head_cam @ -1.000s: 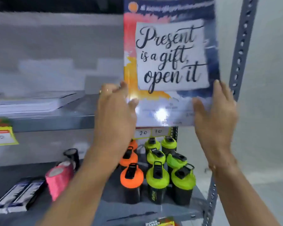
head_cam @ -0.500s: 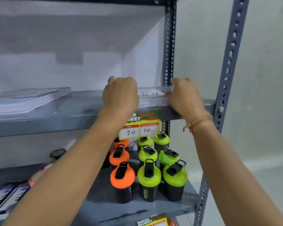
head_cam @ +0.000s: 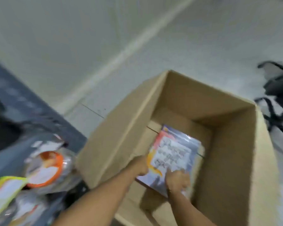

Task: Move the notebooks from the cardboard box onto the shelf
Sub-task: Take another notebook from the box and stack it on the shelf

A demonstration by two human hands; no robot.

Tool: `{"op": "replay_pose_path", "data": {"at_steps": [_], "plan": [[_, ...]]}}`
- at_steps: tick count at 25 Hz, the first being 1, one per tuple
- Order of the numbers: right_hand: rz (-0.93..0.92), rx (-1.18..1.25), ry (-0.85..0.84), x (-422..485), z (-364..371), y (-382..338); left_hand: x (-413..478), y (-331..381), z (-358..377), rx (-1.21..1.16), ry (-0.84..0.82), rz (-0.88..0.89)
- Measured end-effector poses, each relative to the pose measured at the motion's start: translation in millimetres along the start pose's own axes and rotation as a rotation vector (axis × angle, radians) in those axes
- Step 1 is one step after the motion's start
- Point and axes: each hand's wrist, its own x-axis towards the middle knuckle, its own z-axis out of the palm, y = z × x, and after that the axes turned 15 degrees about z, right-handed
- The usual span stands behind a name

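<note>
An open cardboard box [head_cam: 119, 132] stands on the pale floor, and I look down into it. A notebook [head_cam: 175, 154] with a blue, red and yellow cover and a white lettered panel lies inside on the box bottom. My left hand [head_cam: 141, 165] grips the notebook's left edge. On its near right corner my right hand [head_cam: 178, 178] rests with fingers curled over the edge. Motion blur softens the whole frame. The upper shelf boards are out of view.
At the left a grey shelf board [head_cam: 15, 98] holds plastic-wrapped items, one with an orange rim [head_cam: 46, 170], and a yellow-edged price tag [head_cam: 5, 191]. A black chair base [head_cam: 278, 95] stands on the floor to the right of the box.
Both hands left the notebook laid on the shelf, my view swung down to the box, and both hands now hold another notebook inside it.
</note>
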Motion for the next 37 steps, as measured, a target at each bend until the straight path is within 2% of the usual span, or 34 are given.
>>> {"op": "replay_pose_path", "data": {"at_steps": [2,4,7,12,15,18,19,20,22,24,26,29,30,32,35,37], "plan": [[0.247,-0.021,-0.134,28.4,10.5,30.6,32.0,-12.1,42.7,-0.011,0.029,-0.171],[0.293,0.087,-0.198,41.1,21.3,42.7,53.3,-25.4,68.0,-0.025,0.114,-0.26],[0.336,0.185,-0.128,49.9,30.0,46.6,71.3,-19.7,83.4,-0.028,0.123,-0.234],[0.368,0.267,0.047,37.1,20.0,28.8,69.8,-6.3,70.2,0.024,0.221,-0.323],[0.288,0.398,0.098,21.1,1.5,12.7,53.7,3.1,44.7,0.082,0.305,-0.213],[0.106,0.577,0.141,-8.3,-34.9,-17.0,10.7,21.4,-5.0,-0.007,0.509,-0.038],[-0.005,0.695,0.158,-27.9,-51.4,-29.6,-18.0,26.8,-26.1,-0.049,0.625,0.026],[-0.143,0.818,0.169,-49.7,-70.2,-41.2,-51.3,31.7,-45.8,-0.051,0.76,0.109],[-0.433,0.991,0.184,-109.7,-111.2,-67.7,-125.6,33.5,-80.9,0.075,1.14,0.256],[-0.706,1.116,0.208,-173.0,-146.7,-88.5,-198.1,30.2,-107.0,0.212,1.49,0.334],[-0.972,1.241,0.177,-251.8,-170.1,-111.5,-278.9,18.1,-132.0,0.329,1.799,0.313],[-1.273,1.325,0.007,-370.8,-194.7,-132.1,-395.8,10.4,-159.0,0.541,2.128,0.135],[-1.371,1.339,-0.045,-408.0,-202.4,-137.6,-431.3,9.0,-166.3,0.599,2.193,0.054],[-1.551,1.306,-0.085,-470.7,-216.5,-150.3,-491.2,5.0,-184.2,0.561,2.225,-0.127],[-1.752,1.013,-0.086,-544.1,-230.2,-179.8,-553.8,-8.5,-219.4,0.432,2.089,-0.431],[-1.866,0.789,-0.092,-582.1,-230.8,-199.3,-579.0,-25.5,-241.0,0.386,2.002,-0.574]]}}
